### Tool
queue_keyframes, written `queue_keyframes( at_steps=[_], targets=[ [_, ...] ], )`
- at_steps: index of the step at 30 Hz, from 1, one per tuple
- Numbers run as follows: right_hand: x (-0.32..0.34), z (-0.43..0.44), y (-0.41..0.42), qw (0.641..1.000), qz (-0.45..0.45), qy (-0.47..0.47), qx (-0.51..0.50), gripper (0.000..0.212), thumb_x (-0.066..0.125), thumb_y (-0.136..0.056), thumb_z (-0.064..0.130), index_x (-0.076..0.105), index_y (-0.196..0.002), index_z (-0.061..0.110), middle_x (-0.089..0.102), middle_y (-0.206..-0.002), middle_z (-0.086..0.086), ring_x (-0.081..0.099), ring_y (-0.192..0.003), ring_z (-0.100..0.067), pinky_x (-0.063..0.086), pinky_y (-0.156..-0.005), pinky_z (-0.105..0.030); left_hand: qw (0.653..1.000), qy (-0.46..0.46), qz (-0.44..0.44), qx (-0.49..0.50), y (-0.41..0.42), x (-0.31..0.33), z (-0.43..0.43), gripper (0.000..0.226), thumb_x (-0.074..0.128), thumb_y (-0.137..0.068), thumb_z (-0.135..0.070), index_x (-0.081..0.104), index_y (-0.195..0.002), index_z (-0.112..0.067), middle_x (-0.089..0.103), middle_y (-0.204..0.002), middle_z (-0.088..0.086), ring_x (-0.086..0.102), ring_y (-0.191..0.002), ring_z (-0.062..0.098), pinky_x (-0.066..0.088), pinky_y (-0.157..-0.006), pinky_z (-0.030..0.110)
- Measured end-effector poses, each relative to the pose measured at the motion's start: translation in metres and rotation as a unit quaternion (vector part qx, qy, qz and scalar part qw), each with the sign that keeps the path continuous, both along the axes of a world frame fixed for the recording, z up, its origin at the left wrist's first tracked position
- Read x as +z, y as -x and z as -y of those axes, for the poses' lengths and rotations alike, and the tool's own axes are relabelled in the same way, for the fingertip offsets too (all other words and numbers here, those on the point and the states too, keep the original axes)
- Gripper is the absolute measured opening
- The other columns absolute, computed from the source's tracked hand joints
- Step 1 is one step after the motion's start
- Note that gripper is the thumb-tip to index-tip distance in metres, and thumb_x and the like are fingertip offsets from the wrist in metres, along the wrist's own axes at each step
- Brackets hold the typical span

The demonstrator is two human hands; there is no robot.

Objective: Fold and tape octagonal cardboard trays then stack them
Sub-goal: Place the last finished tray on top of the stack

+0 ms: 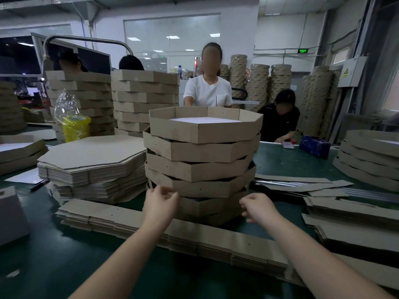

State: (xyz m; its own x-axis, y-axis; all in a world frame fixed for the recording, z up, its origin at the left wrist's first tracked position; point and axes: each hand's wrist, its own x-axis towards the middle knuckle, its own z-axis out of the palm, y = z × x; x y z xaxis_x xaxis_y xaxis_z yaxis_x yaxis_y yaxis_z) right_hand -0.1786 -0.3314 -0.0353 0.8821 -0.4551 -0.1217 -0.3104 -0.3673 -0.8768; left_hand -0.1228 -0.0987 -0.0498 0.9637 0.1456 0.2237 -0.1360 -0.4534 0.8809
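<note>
A stack of several folded octagonal cardboard trays stands in front of me on the green table. The top tray has a white inside. My left hand is at the stack's lower left, fingers loosely curled beside a low tray's edge. My right hand hovers at the lower right, fingers loosely curled and holding nothing. Whether either hand touches the stack is unclear. Flat cardboard wall strips lie in a pile under my forearms.
A pile of flat octagonal blanks lies to the left. More strips and folded trays sit right. Tall tray stacks and yellow tape rolls in plastic stand behind. A person in white faces me across the table.
</note>
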Motion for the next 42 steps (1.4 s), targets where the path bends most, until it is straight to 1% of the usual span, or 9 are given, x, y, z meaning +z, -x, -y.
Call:
queue_keyframes(
  at_steps=[3,6,9,13,18,30,35,39,42],
  targets=[
    [-0.012,-0.005,0.012,0.998,0.023,0.045,0.025,0.016,0.053,-0.092,0.017,0.064,-0.081,0.022,0.066,-0.089,-0.002,0.064,-0.088,-0.021,0.054,-0.079,-0.038,0.968,-0.192,0.141,-0.083,0.013,-0.015,0.007,0.02,0.063,-0.088,-0.029,0.065,-0.107,-0.028,0.045,-0.11,-0.005,0.043,-0.109,0.015,0.039,-0.087,0.027],
    [-0.026,-0.008,0.024,0.988,0.037,0.144,0.047,0.014,0.054,-0.094,0.022,0.064,-0.084,0.025,0.06,-0.096,0.005,0.057,-0.084,-0.009,0.045,-0.068,-0.026,0.949,-0.259,0.141,-0.108,0.015,-0.021,0.018,0.026,0.061,-0.089,-0.037,0.059,-0.114,-0.033,0.039,-0.116,-0.003,0.035,-0.115,0.018,0.04,-0.093,0.03],
    [-0.045,-0.007,0.035,0.966,0.028,0.253,0.05,0.016,0.049,-0.096,0.031,0.063,-0.094,0.025,0.052,-0.104,0.003,0.054,-0.091,-0.013,0.044,-0.078,-0.03,0.933,-0.322,0.147,-0.064,0.013,-0.026,0.03,0.034,0.058,-0.088,-0.05,0.054,-0.118,-0.033,0.032,-0.119,0.0,0.033,-0.112,0.021,0.045,-0.09,0.034],
    [-0.058,-0.01,0.043,0.953,-0.025,0.299,0.049,0.027,0.04,-0.097,0.049,0.061,-0.108,0.035,0.051,-0.114,0.009,0.052,-0.106,-0.02,0.039,-0.085,-0.032,0.946,-0.298,0.13,0.008,0.021,-0.032,0.05,0.038,0.061,-0.082,-0.057,0.054,-0.109,-0.031,0.027,-0.122,0.003,0.027,-0.109,0.026,0.047,-0.083,0.036],
    [-0.057,-0.013,0.045,0.943,-0.027,0.328,0.056,0.035,0.035,-0.097,0.053,0.062,-0.112,0.037,0.053,-0.117,0.011,0.05,-0.105,-0.017,0.029,-0.08,-0.031,0.952,-0.265,0.152,0.014,0.02,-0.039,0.06,0.023,0.064,-0.088,-0.036,0.057,-0.102,-0.019,0.026,-0.125,0.008,0.023,-0.112,0.03,0.034,-0.078,0.03],
    [-0.052,-0.016,0.048,0.937,-0.045,0.338,0.074,0.039,0.032,-0.098,0.051,0.063,-0.114,0.034,0.055,-0.118,0.008,0.045,-0.095,-0.015,0.031,-0.081,-0.031,0.957,-0.246,0.155,0.018,0.013,-0.04,0.045,0.02,0.065,-0.089,-0.031,0.06,-0.103,-0.017,0.027,-0.126,0.009,0.024,-0.114,0.03,0.038,-0.091,0.037],
    [-0.048,-0.012,0.034,0.967,-0.009,0.249,0.058,0.021,0.047,-0.095,0.045,0.063,-0.1,0.033,0.053,-0.109,0.007,0.053,-0.095,-0.013,0.043,-0.084,-0.032,0.953,-0.243,0.18,0.021,0.015,-0.043,0.045,0.02,0.069,-0.086,-0.027,0.062,-0.099,-0.013,0.033,-0.125,0.014,0.03,-0.113,0.035,0.041,-0.083,0.041],
    [-0.019,-0.019,0.007,0.994,0.104,0.016,0.005,0.022,0.055,-0.094,0.042,0.063,-0.085,0.024,0.065,-0.091,0.001,0.06,-0.081,-0.013,0.043,-0.066,-0.028,0.951,-0.241,0.194,0.018,0.017,-0.044,0.046,0.018,0.074,-0.081,-0.018,0.064,-0.093,-0.009,0.041,-0.121,0.02,0.037,-0.108,0.041,0.045,-0.072,0.044],
    [0.007,-0.021,-0.015,0.98,0.167,-0.08,-0.077,0.026,0.056,-0.093,0.044,0.057,-0.091,0.017,0.064,-0.085,-0.002,0.064,-0.078,-0.021,0.053,-0.076,-0.039,0.951,-0.242,0.194,0.014,0.016,-0.045,0.045,0.018,0.072,-0.082,-0.018,0.064,-0.096,-0.009,0.04,-0.122,0.02,0.036,-0.109,0.041,0.047,-0.075,0.045]
  ],
)
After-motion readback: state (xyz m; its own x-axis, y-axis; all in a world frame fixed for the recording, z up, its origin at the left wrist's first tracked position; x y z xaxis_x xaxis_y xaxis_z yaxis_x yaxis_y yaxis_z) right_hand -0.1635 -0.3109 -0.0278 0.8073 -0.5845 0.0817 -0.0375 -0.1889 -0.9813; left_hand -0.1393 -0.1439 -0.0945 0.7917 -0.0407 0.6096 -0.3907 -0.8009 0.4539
